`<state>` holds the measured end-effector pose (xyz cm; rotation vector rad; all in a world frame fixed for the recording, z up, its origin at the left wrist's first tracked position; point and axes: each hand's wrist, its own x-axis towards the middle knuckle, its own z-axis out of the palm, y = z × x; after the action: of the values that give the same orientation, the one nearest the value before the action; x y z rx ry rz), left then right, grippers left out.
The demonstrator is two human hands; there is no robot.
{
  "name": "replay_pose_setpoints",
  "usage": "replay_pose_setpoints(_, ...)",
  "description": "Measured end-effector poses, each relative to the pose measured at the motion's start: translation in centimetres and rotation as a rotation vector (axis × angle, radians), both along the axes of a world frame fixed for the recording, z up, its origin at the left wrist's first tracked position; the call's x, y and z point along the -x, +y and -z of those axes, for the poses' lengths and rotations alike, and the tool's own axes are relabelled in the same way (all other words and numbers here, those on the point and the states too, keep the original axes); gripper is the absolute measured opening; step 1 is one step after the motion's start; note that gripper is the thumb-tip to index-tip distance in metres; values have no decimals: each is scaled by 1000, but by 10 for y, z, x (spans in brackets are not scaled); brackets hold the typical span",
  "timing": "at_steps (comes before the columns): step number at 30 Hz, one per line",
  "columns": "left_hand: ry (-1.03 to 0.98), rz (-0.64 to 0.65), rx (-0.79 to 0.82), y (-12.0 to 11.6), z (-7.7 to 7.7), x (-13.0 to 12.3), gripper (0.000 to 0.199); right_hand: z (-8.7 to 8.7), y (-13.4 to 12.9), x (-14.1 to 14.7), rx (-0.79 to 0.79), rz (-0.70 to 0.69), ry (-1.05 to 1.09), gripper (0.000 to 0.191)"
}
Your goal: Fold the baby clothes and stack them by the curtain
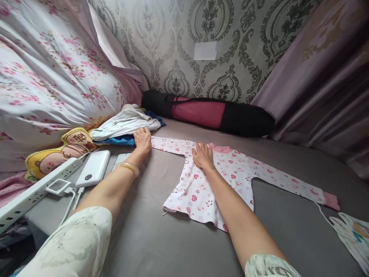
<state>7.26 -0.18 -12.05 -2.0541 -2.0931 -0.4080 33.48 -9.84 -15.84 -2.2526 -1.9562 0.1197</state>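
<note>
One printed shirt (pixel 198 192), laid flat on a grey sheet (pixel 138 238), at 5 o'clock from the middle of the view. Hidden beneath the left hand (pixel 143 139), at the shirt's 10 o'clock: the end of one sleeve (pixel 170 145); cannot tell whether clamped on cloth or only pressing. Covered by the right hand (pixel 203 156), flat with fingers slightly apart: part of the chest near the pink collar (pixel 221 149). Blocked by the right forearm (pixel 239 215): a strip of the body and some of the hem (pixel 198 218). Partly lost behind the left wrist (pixel 138 154): a pale slab (pixel 119 158). Cut off at the 4 o'clock edge: a patterned cloth (pixel 353 234). Hard to make out: dark things (pixel 11 246) in the 8 o'clock corner. Points, collar first, toward 1 o'clock, with the hem toward 7; longest across the sleeves, from 10 o'clock to just past 3.
</note>
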Motion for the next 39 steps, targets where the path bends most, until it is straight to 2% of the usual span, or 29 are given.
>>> replay_pose_setpoints(2, 12, 113, -27, -8, -3, -22, 39, 0, 1, 0, 4, 3, 2, 60)
replay_pose_setpoints(3, -2, 217, -5, -13, -2, -36, 37, 1, 1, 0, 8, 4, 4, 60)
replay_pose_setpoints(6, -107, 640, 149, -32, 7, -87, 40, 1, 1, 0, 13, 10, 4, 60)
replay_pose_setpoints(7, -129, 723, 194, -38, 13, -103, 43, 1, 1, 0, 13, 8, 2, 59)
replay_pose_setpoints(10, -137, 789, 319, -51, 30, -137, 50, 1, 0, -1, 10, -6, -13, 57)
replay_pose_setpoints(12, -127, 779, 366, -54, 38, -142, 53, 1, -1, -1, 11, -8, -20, 56)
replay_pose_setpoints(18, -109, 660, 376, -45, 40, -112, 56, 2, 1, 0, -5, 2, 0, 58)
replay_pose_setpoints(24, -74, 492, 400, -19, 41, -68, 59, 1, 2, -1, 28, -1, 24, 59)
replay_pose_setpoints(30, -48, 331, 289, 6, 48, -24, 60, 3, 2, -1, 24, 1, 12, 59)
replay_pose_setpoints(35, -88, 324, 153, 1, 44, -17, 53, 3, 4, 0, 36, 5, 20, 59)
replay_pose_setpoints(39, -142, 389, 103, -5, 42, -19, 51, -7, 1, -11, 96, -61, 133, 61)
